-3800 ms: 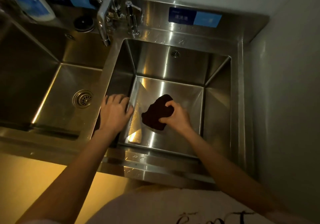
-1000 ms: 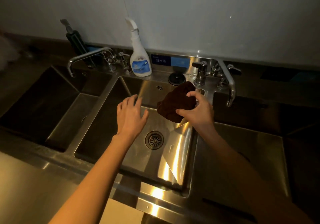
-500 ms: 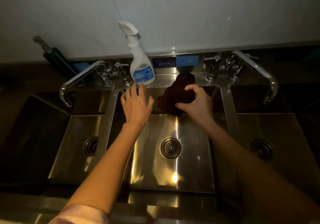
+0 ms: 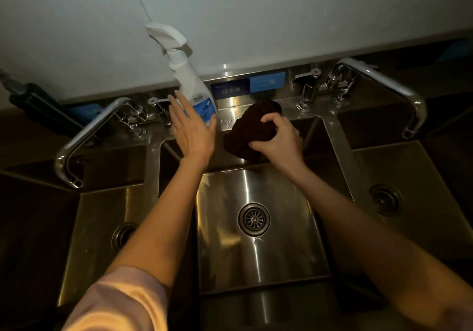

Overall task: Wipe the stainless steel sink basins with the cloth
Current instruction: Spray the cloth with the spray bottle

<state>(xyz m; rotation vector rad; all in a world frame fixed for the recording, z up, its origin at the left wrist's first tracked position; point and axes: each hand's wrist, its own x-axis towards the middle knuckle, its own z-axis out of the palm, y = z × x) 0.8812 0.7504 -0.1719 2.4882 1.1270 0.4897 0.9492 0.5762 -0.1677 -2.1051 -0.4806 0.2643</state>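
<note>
A dark brown cloth (image 4: 248, 133) is bunched in my right hand (image 4: 279, 141), held over the back rim of the middle steel basin (image 4: 281, 248). A round drain (image 4: 254, 219) sits in that basin's floor. My left hand (image 4: 193, 131) is open with fingers spread, right in front of a white spray bottle (image 4: 190, 85) standing on the back ledge; I cannot tell whether it touches the bottle. A left basin (image 4: 102, 228) and a right basin (image 4: 409, 197) flank the middle one.
A curved faucet (image 4: 84, 136) reaches over the left basin and another faucet (image 4: 389, 85) over the right one. A blue label (image 4: 248, 86) is on the backsplash. A dark pump bottle (image 4: 30, 103) lies at the far left ledge. The white wall stands close behind.
The view shifted from the right basin to the middle one. My left hand has moved forward up to the spray bottle, and my right hand has carried the cloth toward the back ledge.
</note>
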